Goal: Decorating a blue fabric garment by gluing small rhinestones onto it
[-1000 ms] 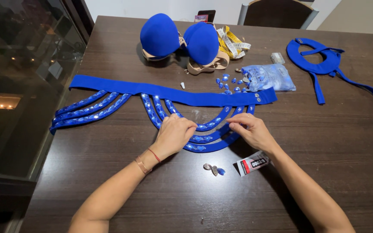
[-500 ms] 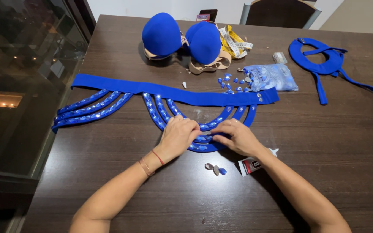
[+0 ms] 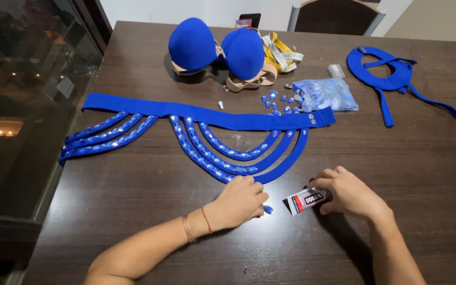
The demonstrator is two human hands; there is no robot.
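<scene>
A blue fabric belt (image 3: pixel 207 116) with hanging loops lies flat across the dark wooden table (image 3: pixel 133 221); most loops are covered with blue gems, and the outermost middle loop (image 3: pixel 286 163) is bare. My left hand (image 3: pixel 241 200) rests below the loops, fingers curled over a small blue gem (image 3: pixel 267 209) on the table. My right hand (image 3: pixel 347 192) holds the back end of a small glue tube (image 3: pixel 304 200), which lies on the table with its tip pointing left.
A blue padded bra top (image 3: pixel 215 50) sits at the back, beside a yellow tape measure (image 3: pixel 281 53). Loose blue gems (image 3: pixel 278 103) and a clear bag of gems (image 3: pixel 325 95) lie behind the belt. A blue neck strap piece (image 3: pixel 386 76) is at right. A chair (image 3: pixel 336 16) stands behind.
Both hands have drawn back from the middle loops toward me. My right hand moved right and took hold of the glue tube; my left hand came down by the loose gem.
</scene>
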